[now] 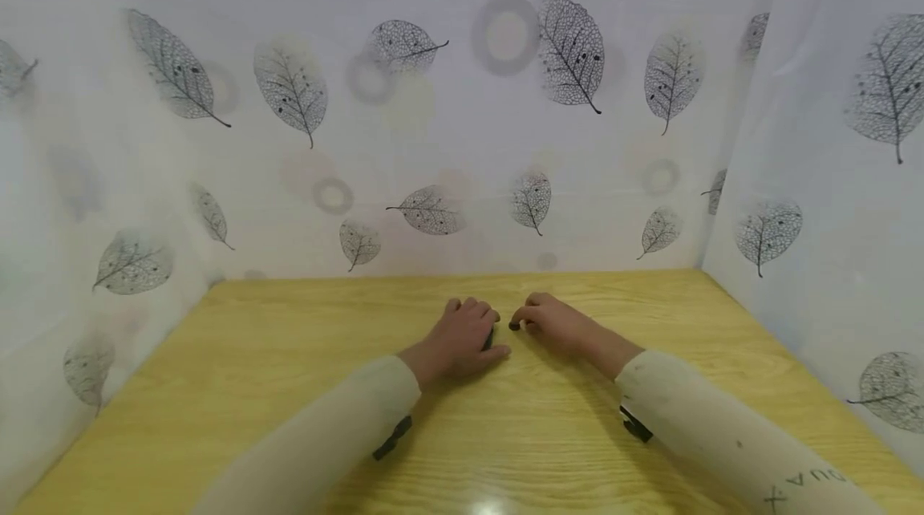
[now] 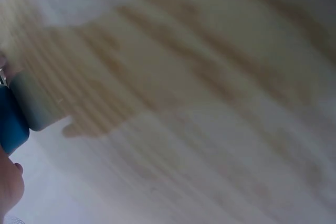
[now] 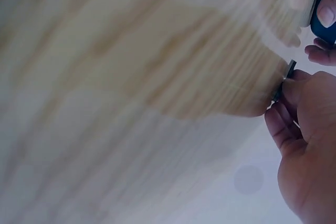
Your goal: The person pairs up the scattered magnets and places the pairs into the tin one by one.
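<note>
Near the far middle of the table, my left hand (image 1: 468, 337) grips a dark blue, rounded object (image 2: 11, 121) between thumb and fingers. Most of this object is covered by the hand in the head view, and its exact kind cannot be told. Just to its right, my right hand (image 1: 554, 318) pinches a small, thin dark piece (image 3: 285, 80) between thumb and fingertips. The right wrist view shows that piece tilted, slightly apart from the blue object. A small gap separates the two hands.
Both forearms rest above a glossy wood-grain table (image 1: 462, 435). White sheeting (image 1: 447, 130) printed with grey leaves encloses the back and sides. Dark straps (image 1: 393, 436) sit at the sleeves. The tabletop mirrors the hands in the wrist views.
</note>
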Motion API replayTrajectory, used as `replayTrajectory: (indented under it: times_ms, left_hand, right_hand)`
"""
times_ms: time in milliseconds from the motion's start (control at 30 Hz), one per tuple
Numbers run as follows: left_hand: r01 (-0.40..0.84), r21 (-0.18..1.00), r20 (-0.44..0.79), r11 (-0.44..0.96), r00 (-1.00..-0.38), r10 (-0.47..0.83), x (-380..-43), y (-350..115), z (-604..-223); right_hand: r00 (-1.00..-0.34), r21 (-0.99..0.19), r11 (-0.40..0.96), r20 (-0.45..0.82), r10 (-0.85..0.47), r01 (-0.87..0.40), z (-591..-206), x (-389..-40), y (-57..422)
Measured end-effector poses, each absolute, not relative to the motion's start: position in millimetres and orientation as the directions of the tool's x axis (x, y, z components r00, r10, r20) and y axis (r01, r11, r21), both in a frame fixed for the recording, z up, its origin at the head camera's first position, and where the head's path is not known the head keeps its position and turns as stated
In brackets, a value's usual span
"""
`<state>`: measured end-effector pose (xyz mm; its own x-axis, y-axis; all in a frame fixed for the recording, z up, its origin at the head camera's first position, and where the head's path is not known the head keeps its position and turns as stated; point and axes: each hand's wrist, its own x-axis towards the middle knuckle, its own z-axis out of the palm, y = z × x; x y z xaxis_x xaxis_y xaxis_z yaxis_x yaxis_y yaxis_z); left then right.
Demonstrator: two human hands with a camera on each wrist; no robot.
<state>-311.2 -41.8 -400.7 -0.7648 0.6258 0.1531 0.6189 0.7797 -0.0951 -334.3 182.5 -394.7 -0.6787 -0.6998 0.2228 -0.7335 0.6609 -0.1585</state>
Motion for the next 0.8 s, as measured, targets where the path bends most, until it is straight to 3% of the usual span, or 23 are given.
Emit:
replayTrajectory:
  times_ms: [233,533,800]
  left_hand:
    - [0.639,-0.128,0.154,0.758,-0.743,0.652,-312.3,-37.1,-403.0]
    - [0.633,-0.156,0.19,0.758,-0.734,0.652,-312.1,-37.4,-405.8]
    - [0.662,-0.111,0.196,0.742,-0.717,0.669,-311.4,-37.2,-403.7]
  right_hand:
    - [-0.624,-0.154,0.606,0.245,-0.742,-0.781,-396.1,-335.3,180.0]
    - [-0.759,-0.15,0.746,0.193,-0.622,-0.649,-392.5,-330.3,177.1]
    - [-0.741,-0.109,0.736,0.184,-0.646,-0.668,-394.6,-332.0,179.3]
